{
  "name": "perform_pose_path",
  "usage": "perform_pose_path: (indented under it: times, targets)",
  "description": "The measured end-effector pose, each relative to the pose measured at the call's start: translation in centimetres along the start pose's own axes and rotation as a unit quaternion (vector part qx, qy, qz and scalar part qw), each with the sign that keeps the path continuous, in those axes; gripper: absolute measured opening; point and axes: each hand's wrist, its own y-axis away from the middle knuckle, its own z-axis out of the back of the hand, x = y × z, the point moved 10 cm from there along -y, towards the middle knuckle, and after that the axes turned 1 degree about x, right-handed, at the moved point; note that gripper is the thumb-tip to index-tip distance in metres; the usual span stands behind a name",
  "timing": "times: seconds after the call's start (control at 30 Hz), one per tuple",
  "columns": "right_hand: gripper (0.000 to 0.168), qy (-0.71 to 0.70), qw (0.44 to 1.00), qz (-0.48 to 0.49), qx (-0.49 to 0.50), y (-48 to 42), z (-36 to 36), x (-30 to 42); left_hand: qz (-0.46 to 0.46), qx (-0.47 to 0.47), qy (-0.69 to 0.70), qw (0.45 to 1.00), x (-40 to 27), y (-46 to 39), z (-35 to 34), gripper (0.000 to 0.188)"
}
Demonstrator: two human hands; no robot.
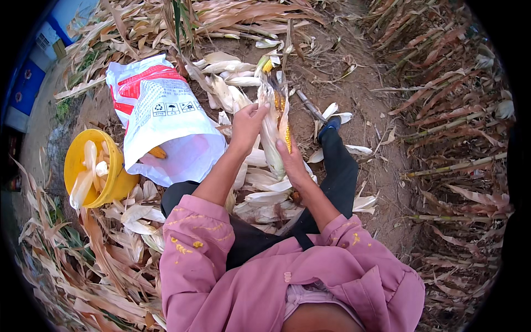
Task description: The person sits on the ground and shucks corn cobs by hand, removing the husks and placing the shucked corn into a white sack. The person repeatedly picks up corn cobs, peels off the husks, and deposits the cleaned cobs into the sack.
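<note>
Between my hands is a corn cob [288,135] with yellow kernels, partly bared, its pale husk [269,133] peeled open along the left side. My left hand [249,124] pinches the upper part of the husk between thumb and fingers. Lower down, my right hand [293,159] grips the cob near its base, the thumb in front and the fingers mostly hidden behind it. Loose husks [267,186] lie on the ground beneath both hands. Just beyond the cob, another ear of corn [267,65] shows yellow kernels at its opening.
A white and red woven sack [170,112] lies at the left, mouth towards me, with a bare cob [157,152] inside. Beside it, a yellow bucket [118,178] holds pale plastic-like material. Dry corn stalks [456,166] line the right. My outstretched leg [338,162] rests on the soil.
</note>
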Motion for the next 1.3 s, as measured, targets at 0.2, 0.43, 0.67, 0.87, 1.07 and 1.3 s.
perform_pose_path:
  times: [0.2,0.43,0.67,0.87,1.07,1.3]
  targets:
    - [0.055,-0.016,0.997,-0.071,-0.011,0.2,-0.2,-1.0,0.063,-0.037,0.0,0.997,2.5,-0.6,1.6,0.033]
    - [0.047,-0.106,0.99,-0.084,-0.025,-1.4,0.1,-0.7,0.143,-0.046,0.115,0.982,4.9,-0.1,1.5,0.022]
    - [0.054,-0.248,0.948,-0.158,-0.116,-4.9,3.2,-5.8,0.18,-0.076,0.157,0.968,4.8,-0.1,1.7,0.025]
    - [0.063,-0.311,0.917,-0.209,-0.132,-6.4,6.5,-8.2,0.088,-0.108,0.155,0.978,0.4,-1.5,4.6,0.027]
    - [0.048,-0.278,0.928,-0.204,-0.143,-6.7,9.0,-8.2,-0.003,-0.035,-0.165,0.986,-2.7,-3.2,5.6,0.026]
    - [0.048,-0.252,0.956,-0.144,-0.045,-6.3,5.8,-3.0,0.055,0.173,-0.255,0.95,2.7,-1.2,-0.8,0.065]
